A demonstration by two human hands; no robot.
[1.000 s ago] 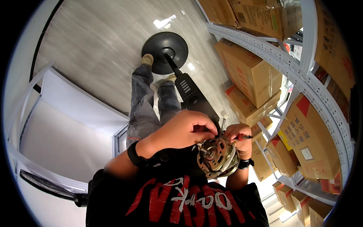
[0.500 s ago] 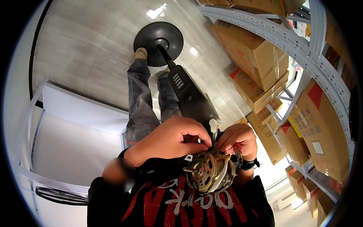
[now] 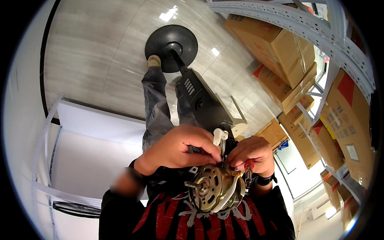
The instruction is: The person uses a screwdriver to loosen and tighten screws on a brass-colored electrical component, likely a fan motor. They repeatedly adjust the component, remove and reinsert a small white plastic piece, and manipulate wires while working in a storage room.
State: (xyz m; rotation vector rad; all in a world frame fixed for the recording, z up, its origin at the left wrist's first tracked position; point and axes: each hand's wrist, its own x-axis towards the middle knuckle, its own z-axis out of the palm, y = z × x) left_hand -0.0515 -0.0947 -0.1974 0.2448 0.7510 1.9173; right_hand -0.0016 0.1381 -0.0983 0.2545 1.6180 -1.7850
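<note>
A fan motor (image 3: 208, 192) with a slotted metal housing and a threaded shaft sits atop a black fan stand (image 3: 202, 94), close to my chest. My left hand (image 3: 182, 146) is closed in a pinch at the motor's far edge; what lies between its fingertips is hidden. Opposite it, my right hand (image 3: 254, 154) has its fingertips pressed to the same spot. A screwdriver (image 3: 249, 170) with a red handle is tucked in that right hand, its metal shaft pointing toward my body. Between the hands rises a white plastic knob (image 3: 220, 137). A white cable (image 3: 229, 197) runs over the motor.
The stand's round black base (image 3: 160, 38) rests on the tiled floor by my feet. Metal shelving (image 3: 280, 16) with cardboard boxes (image 3: 288, 52) fills the right side. A white shelf unit (image 3: 96, 148) stands at left, with a black wire coil (image 3: 76, 209) on it.
The view has shifted slightly, showing more beyond the stand on the right. Both hands keep their place at the motor, with only small finger movements; the screwdriver stays in the right hand.
</note>
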